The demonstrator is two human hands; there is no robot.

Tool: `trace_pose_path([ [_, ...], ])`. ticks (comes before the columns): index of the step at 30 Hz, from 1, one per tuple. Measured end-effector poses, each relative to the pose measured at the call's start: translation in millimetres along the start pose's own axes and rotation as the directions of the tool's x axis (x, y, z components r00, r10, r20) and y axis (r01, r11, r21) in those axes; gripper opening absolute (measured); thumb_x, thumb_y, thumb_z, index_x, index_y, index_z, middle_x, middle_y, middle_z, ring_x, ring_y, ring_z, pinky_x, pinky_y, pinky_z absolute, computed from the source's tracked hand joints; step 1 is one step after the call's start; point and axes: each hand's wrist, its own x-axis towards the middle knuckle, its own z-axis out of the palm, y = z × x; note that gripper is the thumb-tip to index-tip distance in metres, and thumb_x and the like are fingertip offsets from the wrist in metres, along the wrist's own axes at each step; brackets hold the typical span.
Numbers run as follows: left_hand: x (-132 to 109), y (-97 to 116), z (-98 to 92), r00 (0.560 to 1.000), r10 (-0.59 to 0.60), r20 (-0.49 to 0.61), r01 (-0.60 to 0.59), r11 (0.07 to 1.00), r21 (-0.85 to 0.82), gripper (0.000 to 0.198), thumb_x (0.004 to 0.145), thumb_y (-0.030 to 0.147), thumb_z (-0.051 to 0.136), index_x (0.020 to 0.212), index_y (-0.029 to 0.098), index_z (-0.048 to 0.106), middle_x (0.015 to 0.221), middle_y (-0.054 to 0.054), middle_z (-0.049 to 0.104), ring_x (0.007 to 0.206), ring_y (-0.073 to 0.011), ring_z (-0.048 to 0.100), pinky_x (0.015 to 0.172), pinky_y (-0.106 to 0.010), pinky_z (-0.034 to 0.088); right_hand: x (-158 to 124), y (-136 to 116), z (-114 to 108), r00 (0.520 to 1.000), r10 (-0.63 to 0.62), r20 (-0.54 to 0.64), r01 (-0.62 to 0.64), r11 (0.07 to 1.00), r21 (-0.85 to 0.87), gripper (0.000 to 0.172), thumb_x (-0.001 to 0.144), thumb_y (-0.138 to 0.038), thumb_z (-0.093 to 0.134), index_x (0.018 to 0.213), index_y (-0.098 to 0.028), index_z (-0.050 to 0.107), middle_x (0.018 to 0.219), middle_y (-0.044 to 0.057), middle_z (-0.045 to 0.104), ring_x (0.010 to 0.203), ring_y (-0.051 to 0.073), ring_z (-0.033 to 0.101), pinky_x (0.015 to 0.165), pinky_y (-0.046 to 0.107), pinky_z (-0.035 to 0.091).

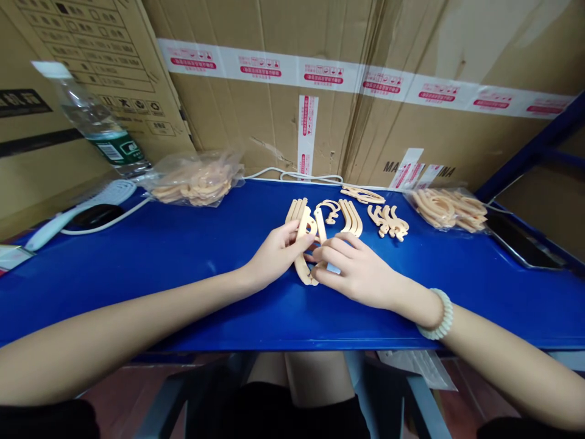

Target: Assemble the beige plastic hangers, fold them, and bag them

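Note:
Over the blue table, my left hand (pixel 273 257) pinches a curved beige piece (pixel 300 267) between thumb and fingers, near its upper end, where there is a looped part. My right hand (pixel 361 271) has its fingers bent and closed on the lower right side of the same assembly; its fingertips are partly hidden. Just behind my hands are straight-to-curved beige strips (pixel 351 217) in a fanned row, with more strips (pixel 295 210) to the left. Thin hook-shaped pieces (pixel 329 209) lie between them.
Small wavy beige pieces (pixel 388 221) and a flat looped piece (pixel 362 194) lie at right. Bagged beige parts (pixel 196 180) stand at left, another bag (pixel 448 208) at right beside a phone (pixel 525 244). A water bottle (pixel 98 125) and hairbrush (pixel 80 210) are far left. Cardboard (pixel 256 128) walls the back.

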Motion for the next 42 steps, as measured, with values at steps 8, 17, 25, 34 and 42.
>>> trace_pose_path([
  [8, 0, -2, -2.3, 0.996, -0.044, -0.081, 0.047, 0.998, 0.029, 0.038, 0.089, 0.051, 0.067, 0.089, 0.015, 0.057, 0.074, -0.004, 0.072, 0.065, -0.0195, 0.072, 0.066, -0.033, 0.061, -3, 7, 2, 0.981, 0.166, 0.103, -0.163, 0.986, -0.041, 0.021, 0.102, -0.017, 0.043, 0.097, -0.013, 0.064, 0.097, 0.013, 0.063, 0.088, 0.027, 0.054, 0.087, 0.04, 0.041],
  [17, 2, -5, -2.5, 0.99, -0.052, -0.134, 0.041, 0.996, -0.081, 0.029, 0.094, 0.04, 0.061, 0.084, 0.014, 0.058, 0.075, -0.007, 0.074, 0.07, -0.0187, 0.074, 0.07, -0.032, 0.062, -7, 10, 2, 0.922, 0.298, 0.246, -0.302, 0.953, -0.021, 0.016, 0.099, -0.012, 0.047, 0.09, -0.017, 0.06, 0.073, 0.003, 0.06, 0.069, 0.021, 0.052, 0.077, 0.035, 0.033],
  [25, 5, 3, 0.5, 0.964, -0.176, -0.202, 0.119, 0.957, -0.264, 0.028, 0.098, 0.026, 0.053, 0.074, 0.013, 0.057, 0.067, -0.005, 0.07, 0.065, -0.0165, 0.071, 0.066, -0.029, 0.06, -6, 17, -8, 0.976, 0.209, 0.058, -0.203, 0.974, -0.099, 0.03, 0.1, -0.006, 0.036, 0.084, -0.02, 0.058, 0.072, 0.003, 0.062, 0.07, 0.021, 0.052, 0.077, 0.036, 0.033],
  [34, 1, 0, -0.9, 0.976, -0.167, -0.142, 0.13, 0.961, -0.244, 0.025, 0.096, 0.027, 0.056, 0.075, 0.013, 0.058, 0.07, -0.006, 0.069, 0.067, -0.0166, 0.069, 0.066, -0.03, 0.059, -40, 81, -32, 0.878, 0.476, 0.053, -0.477, 0.858, 0.191, 0.015, 0.095, -0.014, 0.052, 0.102, -0.021, 0.062, 0.106, 0.012, 0.07, 0.099, 0.029, 0.061, 0.091, 0.045, 0.046],
  [42, 1, 0, -1.3, 0.978, -0.163, -0.133, 0.128, 0.963, -0.236, 0.027, 0.095, 0.032, 0.058, 0.074, 0.013, 0.059, 0.07, -0.006, 0.069, 0.068, -0.0174, 0.069, 0.069, -0.032, 0.059, -57, 95, -1, 0.84, 0.429, 0.331, -0.517, 0.818, 0.253, 0.023, 0.082, -0.003, 0.055, 0.086, -0.018, 0.073, 0.107, 0.013, 0.064, 0.103, 0.028, 0.062, 0.091, 0.042, 0.052],
])
